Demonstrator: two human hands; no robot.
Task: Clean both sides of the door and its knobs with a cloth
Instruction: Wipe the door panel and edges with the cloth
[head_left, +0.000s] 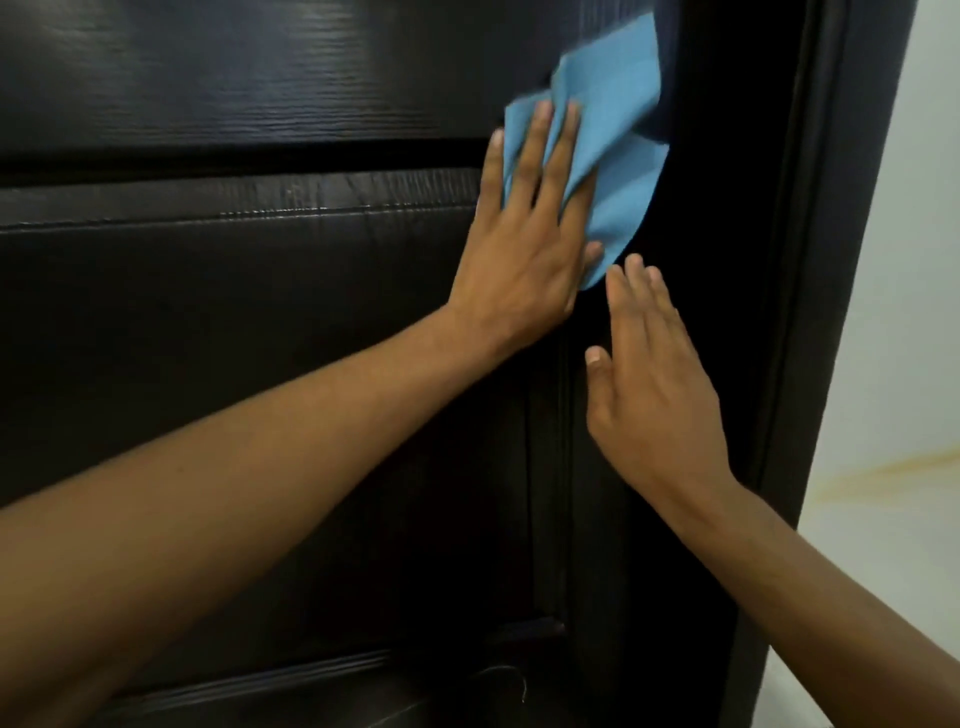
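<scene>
- Resting flat on the dark door (260, 312), your right hand (649, 384) is lying nearer you, fingers straight, holding nothing.
- Your left hand (524, 244) is pressing the blue cloth (613, 130) (slightly bunched) against the door higher up, fingers extended.

dark door (234, 312) bears blue cloth (618, 135).
</scene>
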